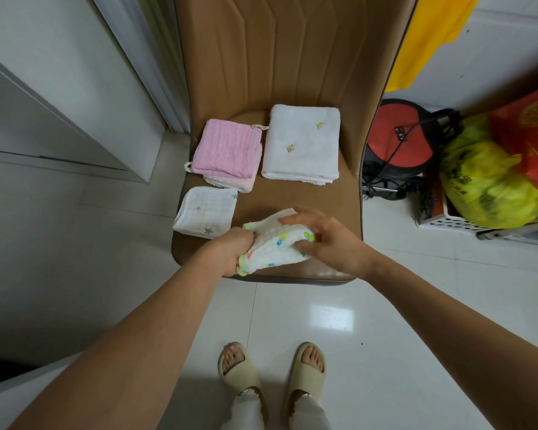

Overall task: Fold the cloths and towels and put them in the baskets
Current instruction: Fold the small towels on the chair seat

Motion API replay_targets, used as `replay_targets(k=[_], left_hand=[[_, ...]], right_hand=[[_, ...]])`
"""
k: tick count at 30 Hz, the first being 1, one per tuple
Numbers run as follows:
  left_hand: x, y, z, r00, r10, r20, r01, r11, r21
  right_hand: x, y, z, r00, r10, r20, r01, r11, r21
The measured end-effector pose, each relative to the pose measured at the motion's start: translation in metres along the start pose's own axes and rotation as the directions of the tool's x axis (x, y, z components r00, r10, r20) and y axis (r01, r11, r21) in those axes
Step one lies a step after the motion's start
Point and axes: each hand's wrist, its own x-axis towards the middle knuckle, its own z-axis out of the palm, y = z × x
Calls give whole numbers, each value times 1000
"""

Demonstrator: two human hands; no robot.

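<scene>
A white cloth with coloured prints (277, 243) is bunched over the front edge of the brown chair seat (339, 193). My left hand (230, 252) grips its left end in a fist. My right hand (323, 237) holds its right end, thumb under the cloth and fingers spread over its top. On the seat lie three folded pieces: a pink towel (227, 148) at the back left, a larger white towel with small embroidery (303, 144) at the back right, and a small white cloth with grey stars (207, 211) at the front left.
A white perforated basket (448, 223) stands on the floor at the right, with a yellow-green plastic bag (491, 187) and a red box (531, 135) in it. A red and black appliance (398, 144) with a cord sits beside the chair. A door frame stands at the left.
</scene>
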Motion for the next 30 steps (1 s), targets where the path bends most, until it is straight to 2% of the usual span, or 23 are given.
replay_targets(k=[2, 4, 6, 8, 10, 12, 14, 16, 18, 20, 21, 23, 26, 28, 30], left_hand=[[2, -3, 6, 998, 62, 8, -63, 990, 129], [4, -5, 13, 983, 182, -34, -165, 945, 281], [4, -3, 15, 927, 334, -171, -252, 892, 374], [4, 0, 15, 857, 418, -302, -302, 881, 364], [-3, 1, 16, 817, 470, -334, -351, 866, 357], [-12, -2, 20, 749, 580, -320, -454, 801, 391], [-17, -9, 21, 664, 703, -254, -600, 705, 379], [-21, -15, 22, 629, 758, -171, -708, 650, 278], [-26, -21, 25, 615, 779, -122, -757, 627, 185], [-29, -27, 29, 598, 795, -104, -772, 606, 191], [-29, -29, 29, 585, 803, -116, -774, 596, 213], [-28, -32, 26, 564, 810, -161, -766, 586, 265], [-27, -34, 21, 537, 815, -217, -722, 577, 381], [-23, -37, 18, 544, 800, -253, -688, 598, 411], [-18, -38, 10, 568, 774, -279, -646, 630, 432]], right_hand=[[4, 1, 2, 997, -62, -40, 59, 995, -76], [4, 1, 0, 993, -95, -66, 84, 985, -150], [0, 2, -3, 991, -108, -75, 92, 976, -196], [-7, 4, 0, 992, -98, -76, 83, 980, -180], [-18, 3, 7, 994, -55, -95, 48, 996, -72], [-26, 2, 9, 998, -15, -62, 26, 984, 174], [-30, 5, 9, 997, 72, -30, -50, 886, 462], [-23, 12, 10, 939, 341, -34, -230, 701, 675], [-16, 13, 12, 861, 509, 1, -359, 604, 712], [-12, 9, 18, 838, 544, 28, -389, 561, 730], [-10, 4, 21, 840, 542, 3, -357, 550, 755], [-7, -2, 27, 851, 502, -157, -231, 624, 746], [2, -5, 33, 830, 344, -440, -71, 846, 528], [8, -1, 40, 813, 273, -515, -48, 912, 408], [12, 2, 51, 811, 317, -491, -83, 894, 440]])
